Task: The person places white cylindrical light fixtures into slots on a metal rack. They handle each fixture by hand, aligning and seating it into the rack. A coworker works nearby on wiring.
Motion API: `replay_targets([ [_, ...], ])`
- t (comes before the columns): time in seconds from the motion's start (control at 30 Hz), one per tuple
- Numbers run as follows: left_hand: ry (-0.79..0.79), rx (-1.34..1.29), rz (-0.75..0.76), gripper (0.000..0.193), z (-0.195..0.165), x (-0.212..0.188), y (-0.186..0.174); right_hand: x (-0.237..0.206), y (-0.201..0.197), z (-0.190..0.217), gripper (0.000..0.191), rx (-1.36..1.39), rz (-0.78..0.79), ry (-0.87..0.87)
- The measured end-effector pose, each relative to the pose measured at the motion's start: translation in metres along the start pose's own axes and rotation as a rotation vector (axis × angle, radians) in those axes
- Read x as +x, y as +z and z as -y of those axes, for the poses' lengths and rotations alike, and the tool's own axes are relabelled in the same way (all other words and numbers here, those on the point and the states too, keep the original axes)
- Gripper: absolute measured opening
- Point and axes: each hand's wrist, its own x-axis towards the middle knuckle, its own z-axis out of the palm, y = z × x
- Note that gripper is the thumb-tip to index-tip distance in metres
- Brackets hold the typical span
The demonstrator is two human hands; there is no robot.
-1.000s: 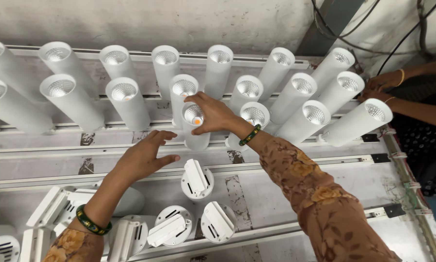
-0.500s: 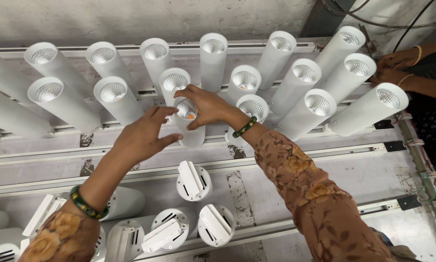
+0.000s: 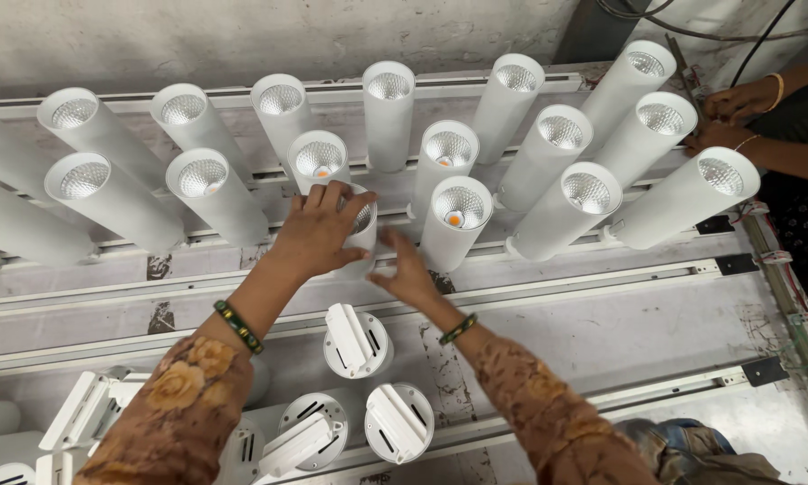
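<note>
Left hand (image 3: 318,232) is on it: palm and curled fingers wrapped over the top of a white cylindrical track light (image 3: 361,229), the one standing in the front row on the grey track rail (image 3: 547,286), squeezed between a lit neighbour behind it (image 3: 318,160) and another glowing amber to its right (image 3: 456,220). That grip reads as closed around the lamp body, the lens end just peeking out past the fingertips. Right hand (image 3: 410,274) sits lower and just to the right, fingers spread flat and loose, holding nothing, thumb angled up toward the base of the same lamp, close to touching or just touching; from this angle I cannot tell which. The key relation: the lamp's long axis runs up from the rail toward the camera, slightly tilted like its neighbours, so the left hand caps the top end while the right hand waits at the bottom end near the rail, on the near side. The left hand is plainly the nearer one. Around them, rows of identical white cylinder lights stand mounted across the rails. Loose ones lie on the bench closer in, adapter ends up: one (image 3: 357,339) right below the wrists, two more (image 3: 399,422) (image 3: 309,436) nearer the sleeves. At far right, another person's hands (image 3: 736,117) work beside the end lamp (image 3: 682,199).
</note>
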Motion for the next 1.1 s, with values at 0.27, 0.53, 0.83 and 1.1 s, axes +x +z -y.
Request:
replay_targets([
  [0.27,0.059,0.071,-0.240,0.088,0.004,0.009,0.030,0.021,0.039,-0.074,0.073,-0.469,0.043,0.042],
  [0.53,0.074,-0.076,-0.250,0.088,0.010,0.014,0.038,0.016,0.061,-0.086,0.047,-0.373,-0.248,-0.115],
  [0.83,0.076,-0.093,-0.253,0.087,0.010,0.017,0.041,0.001,0.072,-0.060,0.028,-0.466,-0.417,-0.044],
  [1.1,0.087,-0.025,-0.266,0.087,0.007,0.009,0.027,-0.028,0.038,-0.030,0.044,-0.394,-0.320,-0.157],
])
